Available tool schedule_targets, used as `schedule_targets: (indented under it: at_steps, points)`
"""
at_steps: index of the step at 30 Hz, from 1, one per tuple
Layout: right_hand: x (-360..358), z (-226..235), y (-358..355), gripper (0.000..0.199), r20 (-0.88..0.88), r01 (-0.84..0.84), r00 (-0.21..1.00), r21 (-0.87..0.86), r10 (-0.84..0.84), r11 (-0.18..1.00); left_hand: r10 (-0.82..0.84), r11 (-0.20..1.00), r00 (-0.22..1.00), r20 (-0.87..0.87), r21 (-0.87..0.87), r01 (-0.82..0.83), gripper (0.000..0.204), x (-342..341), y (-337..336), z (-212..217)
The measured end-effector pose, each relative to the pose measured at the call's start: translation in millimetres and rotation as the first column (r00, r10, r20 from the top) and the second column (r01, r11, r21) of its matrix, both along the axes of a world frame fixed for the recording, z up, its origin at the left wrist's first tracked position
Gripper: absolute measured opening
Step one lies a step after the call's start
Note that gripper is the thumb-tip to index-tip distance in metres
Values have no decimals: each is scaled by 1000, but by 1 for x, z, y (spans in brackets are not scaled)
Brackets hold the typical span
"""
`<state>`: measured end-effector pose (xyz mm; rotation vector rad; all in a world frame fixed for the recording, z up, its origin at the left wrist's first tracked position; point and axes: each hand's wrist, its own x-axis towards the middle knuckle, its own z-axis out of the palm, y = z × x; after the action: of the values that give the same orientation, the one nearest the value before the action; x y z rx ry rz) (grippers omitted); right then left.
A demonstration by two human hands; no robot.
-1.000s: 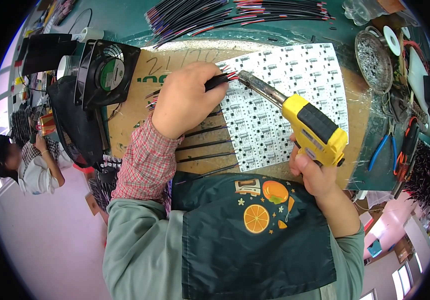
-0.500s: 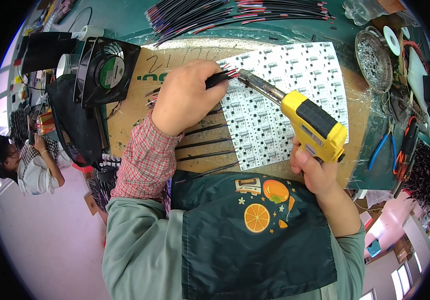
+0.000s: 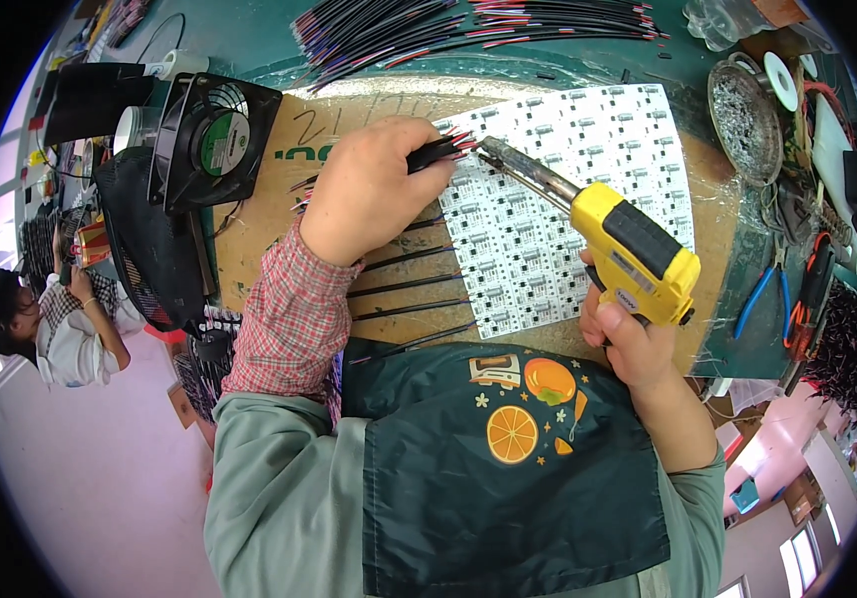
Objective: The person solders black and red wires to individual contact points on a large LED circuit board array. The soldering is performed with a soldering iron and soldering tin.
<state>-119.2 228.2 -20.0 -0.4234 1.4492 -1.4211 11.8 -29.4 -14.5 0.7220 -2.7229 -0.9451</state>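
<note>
My left hand (image 3: 374, 189) grips a black cable with red and black wire ends (image 3: 443, 149), holding the ends against the top left corner of a white panel of small circuit boards (image 3: 568, 214). My right hand (image 3: 628, 334) holds a yellow pistol-shaped soldering gun (image 3: 628, 249). Its metal tip (image 3: 493, 149) touches the wire ends at the panel's edge. Several more black cables (image 3: 409, 289) lie in a row on the brown cardboard (image 3: 269, 209) under my left wrist.
A black fan (image 3: 211, 140) stands at the left. Bundles of black and red wires (image 3: 468, 25) lie along the back. A round metal dish (image 3: 744, 115), blue pliers (image 3: 762, 289) and red-handled cutters (image 3: 807, 299) sit at the right. Another person (image 3: 45, 319) sits far left.
The soldering gun's tip has moved up and left, onto the wire ends held by my left hand. My left hand has hardly shifted.
</note>
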Motion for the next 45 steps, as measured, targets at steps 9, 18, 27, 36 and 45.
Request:
schedule_targets:
  at_steps: [9,18,27,36,45]
  points:
    - [3,2,0,53,-19,26,999,-20,-27,999,18,993,998,65,117,-25,19,1,-5,3]
    - [-3,-6,13,38,21,-36,999,-44,36,998,-3,993,998,66,120,-5,19,1,-6,4]
    - [3,-1,6,55,0,1,1000,-11,-1,1000,-20,994,999,44,113,15,19,1,-8,2]
    - [2,-2,9,53,-49,-16,999,-15,15,1000,-10,990,998,62,142,1,19,-1,-7,4]
    - [2,0,4,48,-88,-51,995,-22,49,998,-22,994,998,59,106,16,19,1,-8,3]
